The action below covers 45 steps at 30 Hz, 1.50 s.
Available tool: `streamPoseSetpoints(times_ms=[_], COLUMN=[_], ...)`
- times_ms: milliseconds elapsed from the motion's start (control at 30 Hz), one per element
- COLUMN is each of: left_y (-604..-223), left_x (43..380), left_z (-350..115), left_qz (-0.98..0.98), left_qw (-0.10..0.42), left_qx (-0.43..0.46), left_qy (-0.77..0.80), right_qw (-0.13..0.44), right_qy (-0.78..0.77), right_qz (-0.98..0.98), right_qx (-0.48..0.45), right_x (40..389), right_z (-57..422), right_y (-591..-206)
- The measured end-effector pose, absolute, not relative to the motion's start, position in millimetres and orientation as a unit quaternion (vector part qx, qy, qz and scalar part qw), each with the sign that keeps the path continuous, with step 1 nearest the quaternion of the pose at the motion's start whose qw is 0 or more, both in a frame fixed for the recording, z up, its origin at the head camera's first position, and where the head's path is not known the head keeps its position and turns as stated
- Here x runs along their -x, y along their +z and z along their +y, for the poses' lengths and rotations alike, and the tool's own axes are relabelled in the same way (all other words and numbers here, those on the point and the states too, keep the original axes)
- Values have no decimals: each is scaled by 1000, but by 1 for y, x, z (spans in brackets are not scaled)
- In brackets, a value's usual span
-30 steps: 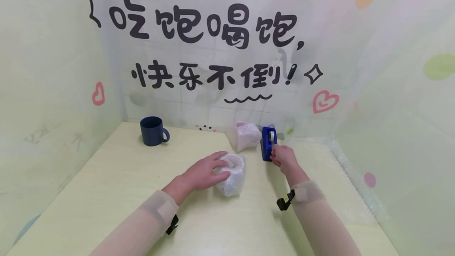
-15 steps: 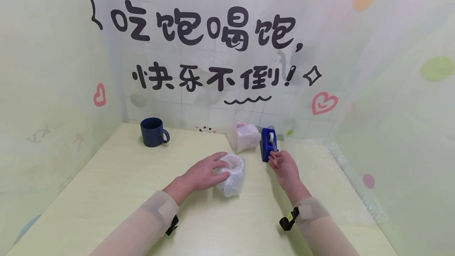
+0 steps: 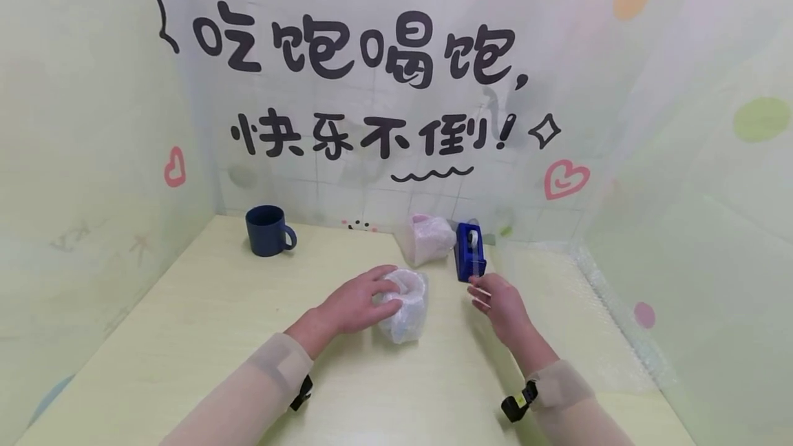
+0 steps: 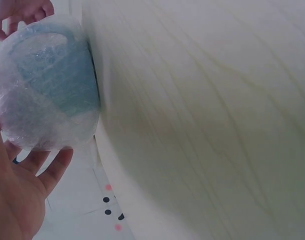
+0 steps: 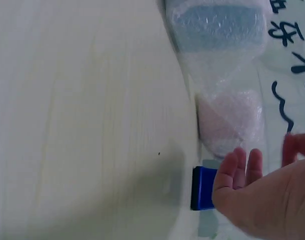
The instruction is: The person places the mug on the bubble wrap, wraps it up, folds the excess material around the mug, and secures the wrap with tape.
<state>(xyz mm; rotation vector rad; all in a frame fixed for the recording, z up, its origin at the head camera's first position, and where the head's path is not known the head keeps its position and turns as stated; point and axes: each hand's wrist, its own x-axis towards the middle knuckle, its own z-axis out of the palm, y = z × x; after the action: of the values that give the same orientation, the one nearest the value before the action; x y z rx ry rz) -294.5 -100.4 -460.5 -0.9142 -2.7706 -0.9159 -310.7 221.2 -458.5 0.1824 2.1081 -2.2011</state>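
Note:
My left hand (image 3: 353,303) holds a bubble-wrapped cup (image 3: 410,319) on the table, fingers over its top edge and thumb at the near side. In the left wrist view light blue shows through the wrap of that cup (image 4: 62,75). My right hand (image 3: 506,307) is just in front of a blue tape dispenser (image 3: 462,259), thumb and forefinger together at the end of a clear strip of tape (image 3: 476,267). The other fingers are loosely spread. The right wrist view shows the dispenser (image 5: 204,188) partly hidden behind this hand (image 5: 272,195).
A second bubble-wrapped item, pinkish (image 3: 430,238), stands against the back wall, left of the dispenser. A dark blue mug (image 3: 265,232) is at the back left, handle to the right. Bubble wrap (image 3: 570,315) lies flat along the right side of the table (image 3: 186,336).
My right hand has drawn back from the dispenser, toward me and slightly right, pulling the tape out to its front edge. My left hand and the wrapped cup have stayed put.

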Motion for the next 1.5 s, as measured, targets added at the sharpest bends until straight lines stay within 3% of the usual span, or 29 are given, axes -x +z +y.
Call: streamPoseSetpoints(times_ms=[233,433,667,767,933,1167,1500], left_y=[-460,-461,-460,-460,-460,-464,-464], left_x=[295,293,294,294,293,291,293], left_z=[-102,-101,-101,-101,-100,-99,-100], left_qz=[-905,-904,-904,-904,-903,-901,-904], left_qw=[40,33,40,39,40,38,46], left_qx=[292,293,296,296,295,294,297], left_qy=[-306,-311,-305,-306,-310,-316,-304], right_qw=[108,107,112,87,16,46,68], right_qy=[-498,-352,-194,-205,-348,-552,-652], right_qz=[855,927,974,974,934,811,717], right_qx=[-91,-69,-40,-47,-82,-186,-238], right_x=[293,306,316,326,355,371,380], right_z=[221,227,224,224,225,217,219], right_y=[-459,-475,-455,-445,-446,-460,-468])
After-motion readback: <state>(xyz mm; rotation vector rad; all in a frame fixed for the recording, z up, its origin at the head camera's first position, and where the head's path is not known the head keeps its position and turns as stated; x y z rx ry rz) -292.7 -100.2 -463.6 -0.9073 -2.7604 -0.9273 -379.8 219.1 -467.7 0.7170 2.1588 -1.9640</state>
